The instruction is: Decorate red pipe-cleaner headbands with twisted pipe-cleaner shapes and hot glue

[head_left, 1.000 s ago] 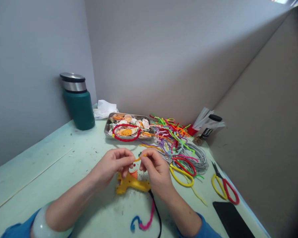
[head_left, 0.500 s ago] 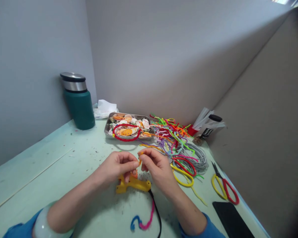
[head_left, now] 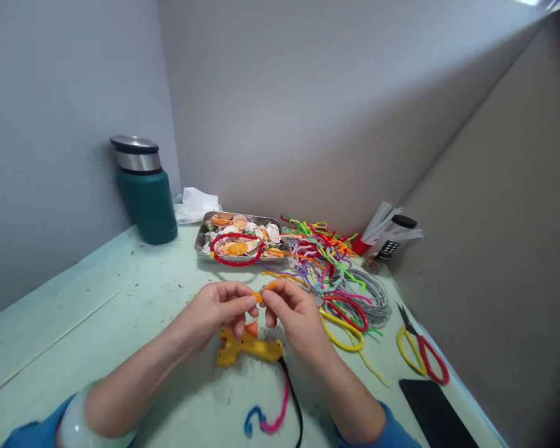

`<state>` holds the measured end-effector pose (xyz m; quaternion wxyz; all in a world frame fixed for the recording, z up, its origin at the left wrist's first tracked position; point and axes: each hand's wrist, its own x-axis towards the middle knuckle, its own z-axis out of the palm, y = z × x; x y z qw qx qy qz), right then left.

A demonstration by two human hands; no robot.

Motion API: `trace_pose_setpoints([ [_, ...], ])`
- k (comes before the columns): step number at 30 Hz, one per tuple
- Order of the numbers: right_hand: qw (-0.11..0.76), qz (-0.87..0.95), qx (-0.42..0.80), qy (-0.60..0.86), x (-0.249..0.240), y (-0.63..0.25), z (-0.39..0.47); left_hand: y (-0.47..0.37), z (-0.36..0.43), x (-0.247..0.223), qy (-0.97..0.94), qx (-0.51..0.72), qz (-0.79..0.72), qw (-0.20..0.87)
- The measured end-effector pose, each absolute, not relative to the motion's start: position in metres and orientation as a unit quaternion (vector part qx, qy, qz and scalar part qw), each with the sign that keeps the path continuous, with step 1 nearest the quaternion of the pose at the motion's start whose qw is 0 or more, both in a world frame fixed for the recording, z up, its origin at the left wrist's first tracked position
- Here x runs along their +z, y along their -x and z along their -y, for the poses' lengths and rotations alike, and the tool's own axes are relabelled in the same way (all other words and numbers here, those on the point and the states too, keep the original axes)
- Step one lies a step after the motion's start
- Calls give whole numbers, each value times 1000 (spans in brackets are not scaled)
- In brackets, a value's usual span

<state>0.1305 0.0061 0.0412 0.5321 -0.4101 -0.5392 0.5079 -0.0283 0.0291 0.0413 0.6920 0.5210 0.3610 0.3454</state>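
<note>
Between my two hands is a short orange pipe cleaner (head_left: 258, 297), pinched from both sides. My left hand (head_left: 226, 306) has thumb and forefinger closed on its left part. My right hand (head_left: 292, 306) grips the other part, and some orange shows along its fingertips. Most of the piece is hidden by my fingers. Just below my hands a yellow glue gun (head_left: 252, 346) lies on the table with its black cord (head_left: 295, 392) running down. An orange bit (head_left: 252, 327) shows behind it. A pink and blue pipe cleaner (head_left: 275, 426) lies nearer to me.
A metal tray (head_left: 200, 255) of shells has a red ring (head_left: 237, 264) on it. Right of it lie a heap of pipe cleaners (head_left: 317, 242) and coiled grey wire (head_left: 378, 298). Scissors (head_left: 422, 351) and a black phone (head_left: 434, 410) lie right; a green bottle (head_left: 149, 205) stands left.
My fingertips have shifted on the orange pipe cleaner; its middle now lies more level between my hands. My left hand has moved slightly left and up.
</note>
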Motion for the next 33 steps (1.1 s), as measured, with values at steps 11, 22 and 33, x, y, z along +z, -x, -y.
trace_pose_setpoints([
  [11,520,624,392,432,33,-131,-1,33,-31,40,-547,336,-375,669],
  [22,418,589,563,402,47,-139,-6,40,-37,42,-598,259,-348,674],
  [33,366,592,637,331,49,-143,-1,49,-37,41,-610,153,-273,728],
])
